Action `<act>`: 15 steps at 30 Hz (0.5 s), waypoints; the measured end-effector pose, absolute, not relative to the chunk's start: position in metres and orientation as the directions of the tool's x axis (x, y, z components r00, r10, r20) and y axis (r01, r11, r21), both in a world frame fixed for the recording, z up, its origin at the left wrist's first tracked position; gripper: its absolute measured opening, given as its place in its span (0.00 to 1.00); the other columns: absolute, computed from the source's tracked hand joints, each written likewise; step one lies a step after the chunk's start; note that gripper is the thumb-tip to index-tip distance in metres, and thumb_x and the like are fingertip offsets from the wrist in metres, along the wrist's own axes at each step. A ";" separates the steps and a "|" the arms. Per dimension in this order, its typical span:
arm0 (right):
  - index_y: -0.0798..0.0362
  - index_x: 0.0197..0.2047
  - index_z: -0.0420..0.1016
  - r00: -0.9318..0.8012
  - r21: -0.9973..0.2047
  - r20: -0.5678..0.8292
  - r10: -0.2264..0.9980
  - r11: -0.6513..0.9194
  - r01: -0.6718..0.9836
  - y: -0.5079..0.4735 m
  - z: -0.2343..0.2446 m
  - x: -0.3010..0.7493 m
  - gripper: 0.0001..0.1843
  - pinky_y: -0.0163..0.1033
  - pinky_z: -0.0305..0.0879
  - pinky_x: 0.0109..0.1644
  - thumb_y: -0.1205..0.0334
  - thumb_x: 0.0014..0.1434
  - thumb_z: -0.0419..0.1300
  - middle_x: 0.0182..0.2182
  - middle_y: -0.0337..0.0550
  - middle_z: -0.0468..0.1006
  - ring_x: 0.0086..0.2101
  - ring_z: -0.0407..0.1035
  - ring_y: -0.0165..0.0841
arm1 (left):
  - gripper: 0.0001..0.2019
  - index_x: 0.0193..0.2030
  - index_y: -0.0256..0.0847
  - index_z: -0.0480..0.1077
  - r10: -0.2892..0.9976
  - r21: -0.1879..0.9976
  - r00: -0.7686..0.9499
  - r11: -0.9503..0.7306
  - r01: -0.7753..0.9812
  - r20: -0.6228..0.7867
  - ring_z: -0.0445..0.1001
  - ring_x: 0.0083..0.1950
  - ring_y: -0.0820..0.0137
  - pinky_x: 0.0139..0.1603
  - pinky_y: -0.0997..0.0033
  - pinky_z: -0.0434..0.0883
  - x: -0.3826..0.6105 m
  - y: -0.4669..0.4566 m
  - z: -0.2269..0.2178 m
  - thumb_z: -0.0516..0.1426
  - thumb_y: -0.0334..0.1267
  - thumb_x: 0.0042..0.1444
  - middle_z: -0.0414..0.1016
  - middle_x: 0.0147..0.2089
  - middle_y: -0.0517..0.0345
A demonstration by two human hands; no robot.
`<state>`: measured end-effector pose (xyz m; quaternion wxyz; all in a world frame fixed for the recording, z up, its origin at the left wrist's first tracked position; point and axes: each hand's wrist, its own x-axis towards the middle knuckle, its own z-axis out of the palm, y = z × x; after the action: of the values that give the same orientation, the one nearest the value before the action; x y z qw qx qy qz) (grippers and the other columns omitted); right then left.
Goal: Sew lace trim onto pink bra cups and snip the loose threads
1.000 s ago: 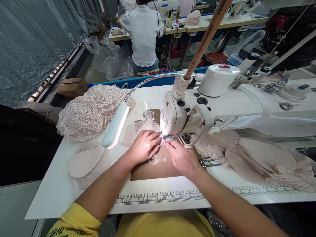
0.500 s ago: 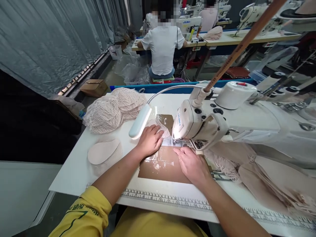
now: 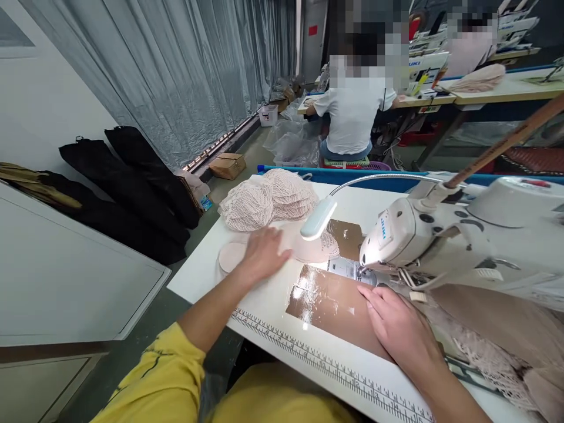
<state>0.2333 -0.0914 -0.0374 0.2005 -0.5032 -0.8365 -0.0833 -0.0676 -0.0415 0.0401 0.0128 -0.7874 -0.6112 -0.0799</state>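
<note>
My left hand [image 3: 264, 254] is open, its fingers spread over the pale pink fabric pieces on the white table. Beside its fingertips lies a pale pink fabric piece with a lace edge [image 3: 311, 247], reaching toward the sewing machine [image 3: 392, 232]. A smooth, rounded pale piece [image 3: 230, 257] is partly hidden behind my left hand. My right hand [image 3: 396, 323] rests with extended fingers on the brown, tape-covered board [image 3: 330, 305], just in front of the needle area. Nothing shows in its fingers.
Stacked lace cups [image 3: 268, 200] sit at the table's far left. A lamp [image 3: 319, 218] on a bendy neck hangs over the work. Beige lace fabric [image 3: 493, 352] lies right of my right hand. A ruler strip [image 3: 308, 355] runs along the front edge. A person [image 3: 350, 111] sits ahead.
My left hand has moved left, away from the needle area, to the pale pieces. The lace-edged piece lies farther from the needle. The view has swung left; my right hand stays by the machine.
</note>
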 end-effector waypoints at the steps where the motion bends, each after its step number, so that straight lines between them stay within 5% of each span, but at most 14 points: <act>1: 0.54 0.46 0.78 -0.414 -0.056 0.424 0.805 0.480 0.876 -0.092 -0.037 0.233 0.20 0.40 0.63 0.31 0.65 0.65 0.45 0.32 0.45 0.75 0.29 0.70 0.35 | 0.20 0.48 0.29 0.67 0.979 0.068 0.133 -0.145 0.987 0.157 0.68 0.53 0.45 0.52 0.43 0.63 -0.088 -0.048 0.041 0.48 0.46 0.62 0.70 0.48 0.34; 3: 0.54 0.46 0.78 -0.413 -0.041 0.427 0.804 0.474 0.880 -0.092 -0.038 0.233 0.19 0.40 0.63 0.30 0.66 0.65 0.46 0.32 0.44 0.75 0.28 0.70 0.35 | 0.19 0.43 0.29 0.68 0.971 0.106 -0.195 0.181 0.978 0.141 0.66 0.53 0.42 0.53 0.40 0.61 -0.128 -0.060 0.036 0.51 0.48 0.59 0.71 0.45 0.33; 6: 0.53 0.47 0.78 -0.403 -0.035 0.423 0.811 0.460 0.887 -0.092 -0.038 0.232 0.19 0.41 0.62 0.29 0.67 0.63 0.47 0.32 0.43 0.76 0.28 0.70 0.35 | 0.15 0.41 0.33 0.67 0.964 0.240 -0.261 0.242 0.940 0.051 0.67 0.54 0.47 0.52 0.49 0.65 -0.168 -0.082 0.024 0.51 0.45 0.58 0.71 0.46 0.38; 8: 0.53 0.47 0.78 -0.394 -0.060 0.404 0.825 0.454 0.889 -0.092 -0.036 0.232 0.19 0.41 0.63 0.29 0.67 0.63 0.47 0.32 0.43 0.77 0.28 0.71 0.35 | 0.13 0.41 0.38 0.65 0.985 0.448 -0.168 0.161 0.879 -0.024 0.71 0.47 0.57 0.45 0.60 0.70 -0.170 -0.098 0.019 0.50 0.46 0.59 0.71 0.44 0.48; 11: 0.53 0.47 0.77 -0.349 -0.177 0.389 0.852 0.441 0.880 -0.093 -0.031 0.231 0.18 0.41 0.66 0.34 0.66 0.63 0.47 0.36 0.43 0.79 0.33 0.73 0.36 | 0.15 0.43 0.40 0.62 0.965 0.861 0.166 0.095 0.499 -0.203 0.72 0.37 0.67 0.35 0.71 0.69 -0.139 -0.114 0.022 0.53 0.49 0.59 0.71 0.39 0.57; 15: 0.52 0.46 0.77 -0.225 -0.460 0.419 0.880 0.419 0.783 -0.098 -0.018 0.230 0.14 0.38 0.67 0.41 0.62 0.64 0.51 0.39 0.42 0.80 0.38 0.73 0.34 | 0.22 0.57 0.43 0.61 0.777 0.962 0.606 0.002 0.273 -0.174 0.73 0.47 0.64 0.45 0.67 0.70 -0.067 -0.104 0.026 0.58 0.40 0.55 0.72 0.50 0.53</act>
<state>0.2300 -0.0978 -0.0177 0.3206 -0.5335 -0.7790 0.0758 -0.0670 -0.1036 0.0264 -0.5910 -0.6734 -0.3896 -0.2131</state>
